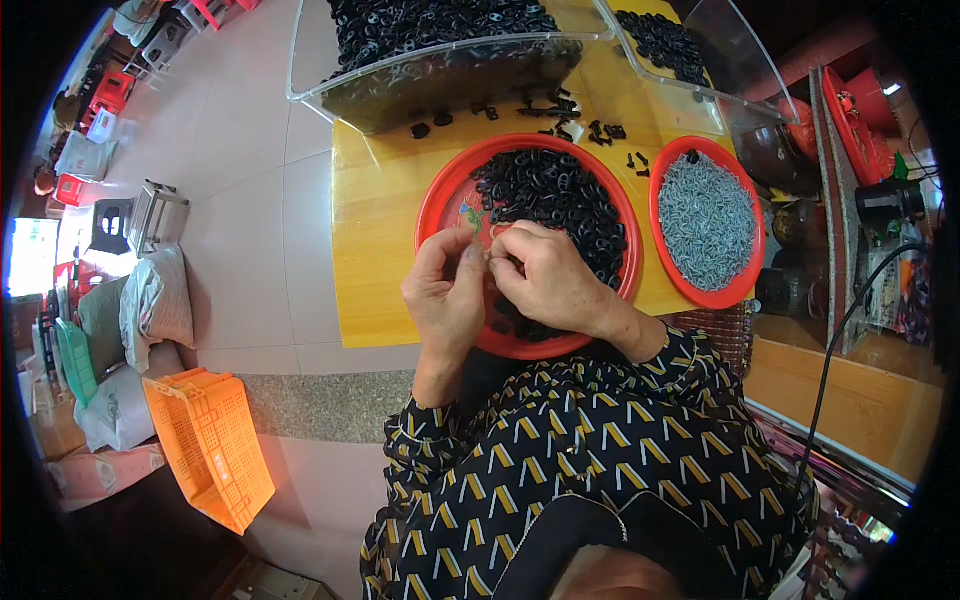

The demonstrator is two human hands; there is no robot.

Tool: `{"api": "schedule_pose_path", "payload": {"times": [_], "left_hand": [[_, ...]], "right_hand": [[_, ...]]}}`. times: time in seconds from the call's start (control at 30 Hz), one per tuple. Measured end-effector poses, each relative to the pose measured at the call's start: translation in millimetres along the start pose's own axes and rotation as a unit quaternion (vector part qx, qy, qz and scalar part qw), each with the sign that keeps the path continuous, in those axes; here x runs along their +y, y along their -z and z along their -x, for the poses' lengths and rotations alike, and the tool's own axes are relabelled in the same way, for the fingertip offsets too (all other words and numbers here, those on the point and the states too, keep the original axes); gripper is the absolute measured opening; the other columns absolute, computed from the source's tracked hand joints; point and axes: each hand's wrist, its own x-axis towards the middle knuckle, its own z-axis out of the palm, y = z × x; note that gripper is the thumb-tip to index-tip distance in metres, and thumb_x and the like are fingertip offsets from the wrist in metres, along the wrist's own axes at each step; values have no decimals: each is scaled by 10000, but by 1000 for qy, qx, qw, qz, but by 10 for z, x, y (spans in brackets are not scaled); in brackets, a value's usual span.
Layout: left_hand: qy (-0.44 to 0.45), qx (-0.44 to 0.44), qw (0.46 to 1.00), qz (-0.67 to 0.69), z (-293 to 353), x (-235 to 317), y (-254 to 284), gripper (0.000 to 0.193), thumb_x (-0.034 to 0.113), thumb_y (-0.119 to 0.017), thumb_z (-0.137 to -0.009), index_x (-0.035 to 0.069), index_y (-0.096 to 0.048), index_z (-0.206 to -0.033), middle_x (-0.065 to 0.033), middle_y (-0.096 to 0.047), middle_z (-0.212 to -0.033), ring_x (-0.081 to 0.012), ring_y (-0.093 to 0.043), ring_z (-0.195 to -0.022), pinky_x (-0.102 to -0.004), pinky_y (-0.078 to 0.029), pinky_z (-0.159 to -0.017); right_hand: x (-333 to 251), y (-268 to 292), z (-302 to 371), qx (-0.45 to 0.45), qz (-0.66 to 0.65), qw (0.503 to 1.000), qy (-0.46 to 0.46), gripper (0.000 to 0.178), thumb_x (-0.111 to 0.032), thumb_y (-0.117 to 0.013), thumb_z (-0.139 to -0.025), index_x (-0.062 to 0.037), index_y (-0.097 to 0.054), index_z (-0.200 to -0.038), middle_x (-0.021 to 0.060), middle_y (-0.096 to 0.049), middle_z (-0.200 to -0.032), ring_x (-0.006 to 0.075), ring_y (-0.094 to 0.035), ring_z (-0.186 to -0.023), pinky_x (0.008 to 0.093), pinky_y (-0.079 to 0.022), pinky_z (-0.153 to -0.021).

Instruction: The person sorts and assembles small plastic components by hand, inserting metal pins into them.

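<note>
Over a red round tray [432, 200] heaped with small black plastic parts [560, 190], my two hands meet fingertip to fingertip. The fingers of my left hand [447, 290] are pinched together, and those of my right hand [548, 275] are curled and pressed close beside them. Whatever sits between the fingertips is too small and too covered to make out. To the right, a second red tray [757, 240] holds a pile of small silvery screws [705, 220]. Part of the first tray's floor shows bare, with a printed flower pattern.
Beyond the trays, a clear plastic bin [450, 50] full of black parts stands on the yellow table [375, 240]; another clear bin [690, 90] is to its right. Loose black pieces [605, 132] lie between. An orange crate [210, 450] stands on the floor at left. A black cable [835, 340] hangs at right.
</note>
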Motion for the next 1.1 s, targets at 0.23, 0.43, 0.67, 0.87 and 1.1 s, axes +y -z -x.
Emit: {"api": "schedule_pose_path", "payload": {"times": [0.23,0.43,0.67,0.87,1.1], "left_hand": [[116,-10,970,214,103,71,-10,157,-24,-568,-779,-30,-545,-934,-43,-578,-798,-74,-529,-700,-181,-427,-626],[178,-44,930,317,258,46,-137,204,-28,-572,-768,-24,-525,-967,-69,-583,-805,-97,-528,-666,-196,-425,-603],[206,-54,906,366,345,103,-304,201,-26,-565,-774,-31,-522,-970,-85,-583,-816,-111,-530,-654,-211,-435,-595],[211,-36,904,371,363,130,-378,183,-21,-556,-786,-31,-524,-967,-83,-585,-820,-125,-557,-697,-223,-461,-632],[208,-26,909,361,394,150,-366,187,-28,-548,-790,-29,-522,-975,-77,-584,-830,-124,-562,-721,-225,-470,-651]], "right_hand": [[52,149,44,11,-75,997,-16,123,10,-527,-771,26,-561,-888,86,-568,-757,160,-568,-625,253,-454,-542],[89,348,216,-41,-398,882,-248,112,-22,-510,-812,10,-520,-918,19,-543,-718,69,-533,-615,196,-441,-506],[0,422,442,10,-378,896,-233,95,-23,-521,-809,15,-540,-894,22,-558,-757,63,-535,-640,193,-457,-539],[-66,419,553,49,-351,908,-222,129,7,-537,-798,18,-531,-926,27,-562,-792,68,-564,-670,183,-479,-563],[-94,400,554,51,-340,914,-214,110,13,-545,-789,6,-517,-895,18,-549,-774,63,-560,-662,181,-476,-562]]}}
